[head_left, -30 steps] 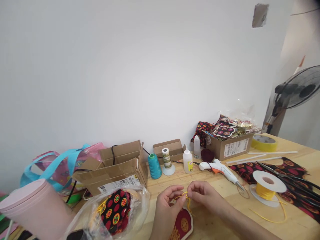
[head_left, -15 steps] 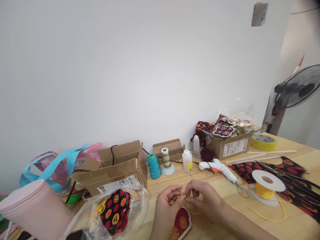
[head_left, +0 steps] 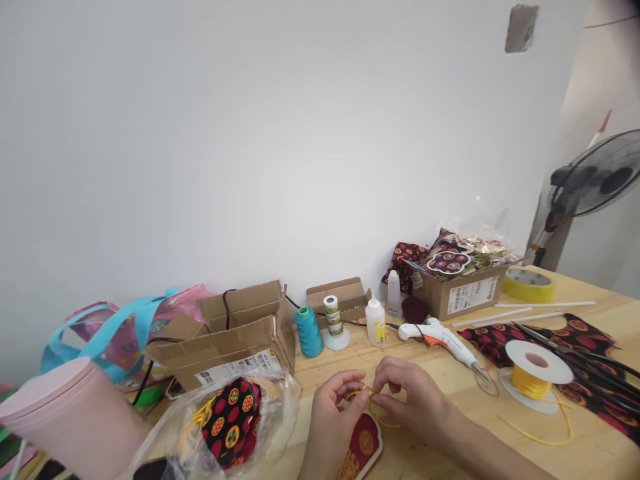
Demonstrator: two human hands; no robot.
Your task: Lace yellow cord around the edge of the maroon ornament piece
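Observation:
Low in the middle of the head view, my left hand (head_left: 336,413) pinches a thin yellow cord (head_left: 385,424) between thumb and fingers. My right hand (head_left: 407,399) grips the same cord just to the right, fingertips close to the left ones. The cord forms a small loop between the hands; its exact crossing is too small to make out. Below them lies a dark red patterned fabric piece with a pale edge (head_left: 367,445), partly hidden by my left hand. A spool of yellow cord (head_left: 533,383) stands at the right, a loose end trailing onto the table.
Scissors (head_left: 565,350) rest on patterned fabric (head_left: 590,331) at the right. Behind my hands stand a glue gun (head_left: 443,340), a glue bottle (head_left: 375,321) and a teal thread cone (head_left: 309,332). A plastic bag (head_left: 280,413), a cardboard box (head_left: 225,353) and a pink container (head_left: 75,420) occupy the left.
Both hands keep their pinch on the yellow cord, with only slight finger movement. The whole view has shifted very slightly.

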